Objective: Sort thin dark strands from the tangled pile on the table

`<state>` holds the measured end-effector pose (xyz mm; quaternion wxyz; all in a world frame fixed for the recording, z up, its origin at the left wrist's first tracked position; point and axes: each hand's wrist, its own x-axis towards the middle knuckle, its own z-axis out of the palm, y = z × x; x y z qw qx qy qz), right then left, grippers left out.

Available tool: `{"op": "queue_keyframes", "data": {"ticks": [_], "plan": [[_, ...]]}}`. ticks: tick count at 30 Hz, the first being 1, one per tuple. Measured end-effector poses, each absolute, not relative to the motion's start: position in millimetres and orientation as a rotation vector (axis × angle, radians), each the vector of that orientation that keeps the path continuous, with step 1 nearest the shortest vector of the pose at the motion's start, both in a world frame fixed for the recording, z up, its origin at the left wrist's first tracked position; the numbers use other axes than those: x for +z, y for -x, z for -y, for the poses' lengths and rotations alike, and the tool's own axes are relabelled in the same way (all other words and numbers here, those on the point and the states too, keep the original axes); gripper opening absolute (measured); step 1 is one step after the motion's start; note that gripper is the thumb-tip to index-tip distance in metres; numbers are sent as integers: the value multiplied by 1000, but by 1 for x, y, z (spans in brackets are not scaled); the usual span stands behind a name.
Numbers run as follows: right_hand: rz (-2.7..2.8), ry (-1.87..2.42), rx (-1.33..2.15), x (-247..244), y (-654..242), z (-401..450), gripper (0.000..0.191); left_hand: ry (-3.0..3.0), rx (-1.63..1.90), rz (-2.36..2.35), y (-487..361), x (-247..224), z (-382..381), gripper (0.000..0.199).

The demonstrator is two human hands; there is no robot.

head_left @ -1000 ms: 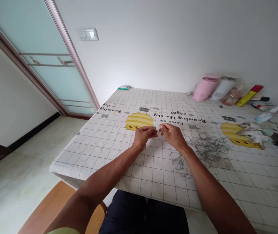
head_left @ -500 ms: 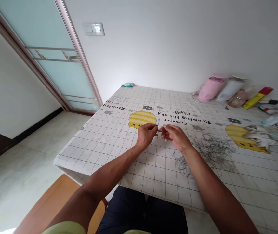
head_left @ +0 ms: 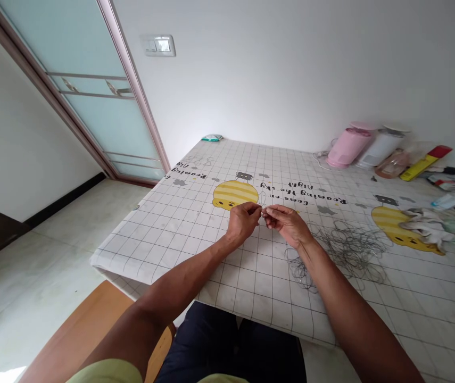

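Observation:
Near the middle of the white checked tablecloth (head_left: 163,234), my left hand (head_left: 243,221) is pinched closed at the fingertips. Facing it, almost touching, my right hand (head_left: 289,223) has its thumb and index finger pressed together. Whatever sits between the fingertips is too small to make out; a faint thin loop shows just above them. A tangled heap of thin dark wire or thread (head_left: 347,247) lies to the right, partly behind my right forearm. Fainter thin loops (head_left: 199,160) lie at the table's far left.
At the back right stand a pink device (head_left: 349,147) and a white one (head_left: 382,146). Near them are a yellow and red box (head_left: 425,163), a clear bottle (head_left: 454,198) and a crumpled cloth (head_left: 430,223). A green and white packet (head_left: 212,138) lies at the back edge.
The view has shifted slightly, moving the scene a little to the right. My hands remain fingertip to fingertip, with the right fingers drawn slightly closer together.

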<state>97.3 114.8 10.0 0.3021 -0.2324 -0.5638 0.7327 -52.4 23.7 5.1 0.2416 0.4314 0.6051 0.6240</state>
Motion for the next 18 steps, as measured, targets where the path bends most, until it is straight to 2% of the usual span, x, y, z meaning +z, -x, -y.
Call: {"op": "queue_keyframes", "data": {"ticks": [10,14,18], "plan": [[1367,828,1880,20,-90,-103,36,-1283,1724,-1748,51,-1,-24,19],[1342,886,1815,21,-88,-99,30,-1366,1695,-1853,50,1,-25,24],[1435,881,1687,21,-88,-96,24,-1164,1715,-1672,52,7,-24,15]]}}
